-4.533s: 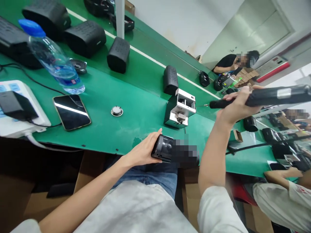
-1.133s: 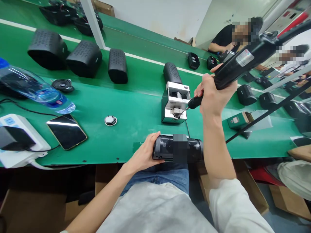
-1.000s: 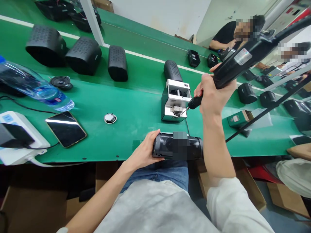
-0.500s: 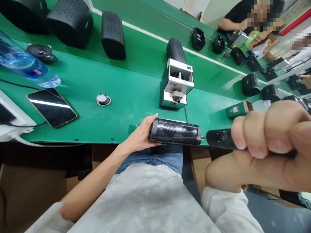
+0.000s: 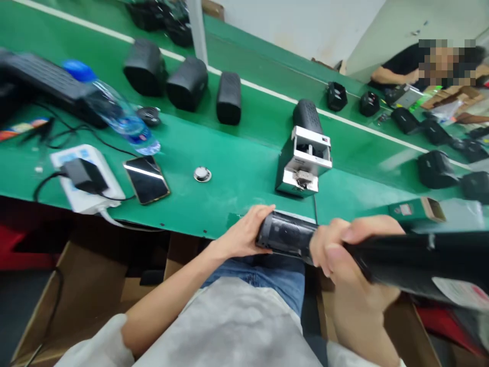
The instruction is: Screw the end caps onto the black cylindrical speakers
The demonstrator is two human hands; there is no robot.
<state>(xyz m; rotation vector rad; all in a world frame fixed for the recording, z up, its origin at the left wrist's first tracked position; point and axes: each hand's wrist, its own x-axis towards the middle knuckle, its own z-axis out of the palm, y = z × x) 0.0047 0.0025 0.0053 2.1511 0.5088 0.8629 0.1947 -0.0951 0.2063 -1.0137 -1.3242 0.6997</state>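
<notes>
At the front edge of the bench, my left hand (image 5: 248, 232) grips one end of a black speaker housing (image 5: 288, 237), thumb on top and fingers below. A perforated grille shows on the housing's upper side. My right hand (image 5: 344, 250) is wrapped round a black electric screwdriver (image 5: 424, 262), whose body stretches toward the right edge, close to the camera. The fingers of that hand cover the housing's right end. Behind them the screwdriver's tip is hidden, so contact with a screw cannot be made out.
A silver-and-black screw feeder (image 5: 303, 163) stands just beyond the housing. Left of it lie a small round metal part (image 5: 202, 174), a phone (image 5: 147, 179), a power strip (image 5: 87, 178) and a water bottle (image 5: 126, 122). Black speakers (image 5: 229, 97) line the belt. A person (image 5: 401, 66) sits across.
The view has swung left, bringing the power strip into sight. My right hand and the screwdriver have come in closer to the housing's right end; the left hand keeps its hold.
</notes>
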